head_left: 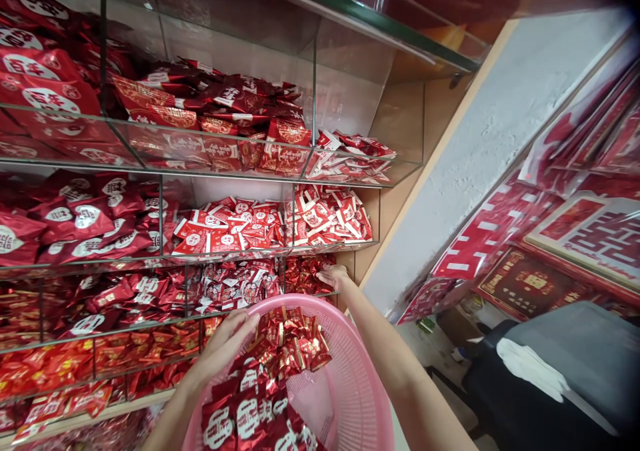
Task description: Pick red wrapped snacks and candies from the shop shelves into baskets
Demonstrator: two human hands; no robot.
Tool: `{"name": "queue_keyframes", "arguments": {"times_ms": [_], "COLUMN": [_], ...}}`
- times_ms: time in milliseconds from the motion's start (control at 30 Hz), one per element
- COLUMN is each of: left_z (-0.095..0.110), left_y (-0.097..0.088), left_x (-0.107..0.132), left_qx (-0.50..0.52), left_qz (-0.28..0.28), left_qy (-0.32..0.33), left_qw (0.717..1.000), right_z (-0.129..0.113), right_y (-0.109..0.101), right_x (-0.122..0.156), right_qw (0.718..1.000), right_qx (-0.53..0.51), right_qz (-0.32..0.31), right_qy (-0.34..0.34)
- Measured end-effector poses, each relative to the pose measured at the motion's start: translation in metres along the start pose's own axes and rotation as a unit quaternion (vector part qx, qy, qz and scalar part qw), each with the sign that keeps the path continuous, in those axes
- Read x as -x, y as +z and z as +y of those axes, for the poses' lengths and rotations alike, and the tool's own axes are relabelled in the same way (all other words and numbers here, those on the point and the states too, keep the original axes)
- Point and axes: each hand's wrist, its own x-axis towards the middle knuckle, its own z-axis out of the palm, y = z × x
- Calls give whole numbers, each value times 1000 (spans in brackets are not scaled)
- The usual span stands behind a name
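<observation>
Pink basket (357, 378) meets left hand (229, 343), grip unclear; red packets (303, 274) lie beside uncurled right hand (334, 276).

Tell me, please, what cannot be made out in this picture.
All in the head view:
Whether the right hand holds anything: its fingertips are small and blend into the dark red packets in the shelf bin.
The near rim of the pink basket: cut off by the bottom edge.
Part of the basket's floor: covered by gold-and-red packets and maroon packets.
Fine print on the packets: too small to read.
</observation>
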Motion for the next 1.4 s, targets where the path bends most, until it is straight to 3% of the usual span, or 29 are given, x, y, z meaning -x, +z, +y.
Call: {"name": "queue_keyframes", "arguments": {"times_ms": [200, 300, 400, 533, 667, 867, 1133, 1200, 1267, 1400], "left_z": [-1, 2, 4, 3, 1, 2, -5, -8, -9, -8], "left_y": [0, 0, -1, -1, -2, -4, -3, -4, -5, -6], "left_x": [0, 1, 2, 2, 1, 2, -1, -2, -3, -2], "left_qx": [12, 9, 5, -9, -24, -51, -42, -40, -22, 24], "left_qz": [17, 11, -11, -18, -22, -48, -50, -49, -53, -15], "left_qy": [-7, 1, 19, 35, 40, 61, 57, 49, 21, -52], "left_qw": [1000, 1000, 1000, 999, 999, 996, 996, 997, 998, 998], "right_z": [-4, -3, 2, 15, 26, 27, 29, 27, 26, 27], "right_y": [-19, -30, -32, -12, 15, 37, 48, 48, 46, 43], "right_x": [33, 63, 97, 133, 153, 153, 162, 167, 173, 185], "right_qw": [997, 996, 996, 988, 975, 966, 963, 959, 946, 868], "right_qx": [-56, -68, -59, -26, 10, 57, -8, 12, 69, 237], "right_qz": [45, 22, -41, -139, -212, -237, -262, -267, -263, -260], "right_qy": [-23, -48, -62, -69, -60, -84, -59, -96, -175, -350]}}
